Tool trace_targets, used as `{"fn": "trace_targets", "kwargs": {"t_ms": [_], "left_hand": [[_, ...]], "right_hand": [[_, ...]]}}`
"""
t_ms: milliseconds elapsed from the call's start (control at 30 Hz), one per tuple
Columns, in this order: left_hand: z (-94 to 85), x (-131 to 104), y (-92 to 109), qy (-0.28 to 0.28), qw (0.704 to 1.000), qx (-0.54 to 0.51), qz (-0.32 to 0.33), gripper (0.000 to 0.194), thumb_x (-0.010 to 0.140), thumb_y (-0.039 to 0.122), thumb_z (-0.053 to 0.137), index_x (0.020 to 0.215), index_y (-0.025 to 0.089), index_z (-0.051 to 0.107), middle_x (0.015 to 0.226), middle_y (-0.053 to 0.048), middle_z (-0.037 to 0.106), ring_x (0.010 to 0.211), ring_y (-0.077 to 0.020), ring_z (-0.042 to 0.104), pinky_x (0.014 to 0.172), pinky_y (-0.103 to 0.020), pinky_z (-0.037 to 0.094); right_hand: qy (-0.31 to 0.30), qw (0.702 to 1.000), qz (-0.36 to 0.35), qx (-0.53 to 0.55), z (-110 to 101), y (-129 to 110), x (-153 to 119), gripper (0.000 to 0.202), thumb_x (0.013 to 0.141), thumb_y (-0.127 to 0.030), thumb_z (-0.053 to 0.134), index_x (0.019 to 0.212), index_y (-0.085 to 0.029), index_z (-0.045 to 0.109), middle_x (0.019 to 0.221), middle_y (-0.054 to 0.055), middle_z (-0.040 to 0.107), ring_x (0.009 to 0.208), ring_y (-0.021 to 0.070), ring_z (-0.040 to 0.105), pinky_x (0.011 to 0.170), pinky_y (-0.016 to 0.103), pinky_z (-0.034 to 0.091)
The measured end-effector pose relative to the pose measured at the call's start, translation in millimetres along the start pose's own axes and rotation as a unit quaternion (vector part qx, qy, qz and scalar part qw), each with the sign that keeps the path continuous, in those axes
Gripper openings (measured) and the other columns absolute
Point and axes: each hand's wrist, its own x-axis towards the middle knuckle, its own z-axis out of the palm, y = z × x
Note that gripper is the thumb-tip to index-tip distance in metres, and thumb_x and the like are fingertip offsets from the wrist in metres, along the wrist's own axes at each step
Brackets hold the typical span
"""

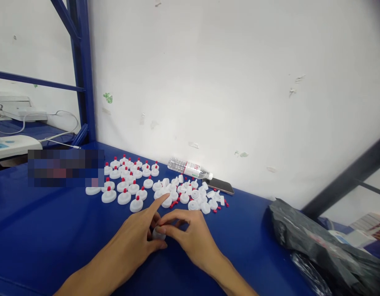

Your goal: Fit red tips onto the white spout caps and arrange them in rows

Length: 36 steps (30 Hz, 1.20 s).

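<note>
My left hand (140, 230) is closed around a white plastic nozzle cap (159, 235), low over the blue table. My right hand (186, 230) pinches a small red tip (161, 225) at the top of that cap; the fingers hide most of it. Just beyond my hands lies a heap of white nozzle caps (194, 195) without tips, some upright and some on their sides. Loose red tips (174, 203) are scattered in and around this heap. To its left, many white nozzle caps with red tips (124, 197) stand upright in loose rows.
A clear bottle (190, 168) lies on its side by the wall, next to a dark phone (219, 186). A grey plastic bag (325, 246) covers the right side of the blue table (54, 234). At left are a blue frame post (83, 70) and a white power strip (17, 146).
</note>
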Motion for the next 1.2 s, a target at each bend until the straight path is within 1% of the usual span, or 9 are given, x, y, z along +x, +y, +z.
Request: {"fn": "trace_targets", "kwargs": {"t_ms": [267,400,500,633,833,933,1033,1100,1200], "left_hand": [[-4.4,-2.0,9.2,0.002,0.999,0.031,-0.042,0.092,0.067,0.017,0.067,0.155,0.030,0.042,0.107,-0.001,0.069,0.070,-0.0160,0.061,0.072,-0.029,0.050],[-14.6,-13.5,6.9,0.049,0.995,0.085,0.009,0.058,0.072,0.019,0.067,0.128,0.035,0.068,0.105,-0.001,0.069,0.070,-0.0173,0.062,0.066,-0.028,0.047],[-20.6,-20.4,10.1,0.081,0.991,0.086,0.054,0.027,0.086,0.031,0.061,0.109,0.031,0.076,0.096,-0.002,0.071,0.074,-0.0193,0.065,0.065,-0.028,0.047],[-20.0,-18.8,16.7,0.066,0.993,0.074,0.070,0.027,0.094,0.035,0.053,0.101,0.028,0.078,0.090,-0.002,0.073,0.075,-0.0192,0.068,0.064,-0.027,0.046],[-12.6,-15.0,16.8,0.046,0.991,0.112,0.062,0.016,0.092,0.027,0.061,0.092,0.025,0.077,0.088,-0.001,0.074,0.081,-0.0191,0.069,0.070,-0.028,0.045],[-12.4,-15.5,20.3,0.038,0.991,0.118,0.051,0.012,0.091,0.025,0.064,0.090,0.026,0.076,0.091,0.001,0.075,0.084,-0.0187,0.070,0.075,-0.029,0.045],[-12.9,-15.0,24.6,0.022,0.992,0.122,0.035,0.011,0.090,0.023,0.061,0.085,0.026,0.071,0.089,0.003,0.077,0.082,-0.0178,0.070,0.071,-0.028,0.042],[-11.7,-14.5,25.6,0.013,0.991,0.130,0.030,0.011,0.090,0.023,0.058,0.084,0.026,0.067,0.085,0.004,0.077,0.078,-0.0176,0.070,0.068,-0.028,0.040],[-10.5,-13.7,23.1,0.006,0.988,0.148,0.034,0.009,0.089,0.022,0.055,0.084,0.026,0.062,0.082,0.004,0.076,0.075,-0.0177,0.069,0.066,-0.028,0.039]], "right_hand": [[-0.004,1.000,0.028,-0.015,2.1,7.7,1.3,0.015,0.084,-0.014,0.080,0.087,-0.028,0.084,0.085,-0.005,0.080,0.072,0.0117,0.068,0.066,0.020,0.046],[0.013,0.999,0.009,-0.044,3.1,11.0,0.5,0.013,0.083,-0.015,0.082,0.087,-0.027,0.085,0.085,-0.003,0.078,0.074,0.0121,0.067,0.067,0.021,0.045],[0.017,0.999,0.002,-0.049,4.0,12.8,0.4,0.011,0.084,-0.019,0.082,0.089,-0.028,0.085,0.083,-0.002,0.076,0.074,0.0126,0.066,0.067,0.022,0.045],[0.020,0.998,-0.003,-0.063,4.9,15.2,0.2,0.009,0.089,-0.032,0.078,0.094,-0.032,0.085,0.081,-0.002,0.074,0.074,0.0133,0.065,0.066,0.023,0.043],[-0.021,0.996,0.001,-0.087,-2.9,18.5,1.4,0.011,0.090,-0.037,0.077,0.096,-0.033,0.085,0.082,-0.001,0.072,0.072,0.0133,0.064,0.065,0.025,0.043],[-0.073,0.994,0.007,-0.083,-14.3,16.1,3.4,0.019,0.084,-0.036,0.082,0.103,-0.035,0.083,0.089,-0.002,0.070,0.073,0.0124,0.062,0.067,0.025,0.045],[-0.108,0.992,0.027,-0.062,-27.0,10.7,5.2,0.037,0.074,-0.031,0.090,0.109,-0.035,0.081,0.098,-0.003,0.070,0.074,0.0111,0.061,0.066,0.023,0.045],[-0.101,0.993,0.040,-0.049,-33.4,7.0,6.0,0.043,0.070,-0.027,0.092,0.111,-0.034,0.079,0.100,-0.004,0.071,0.073,0.0102,0.060,0.065,0.022,0.044],[-0.057,0.996,0.045,-0.050,-37.5,3.5,7.2,0.036,0.074,-0.026,0.089,0.108,-0.032,0.079,0.096,-0.005,0.072,0.072,0.0097,0.059,0.063,0.022,0.042]]}}
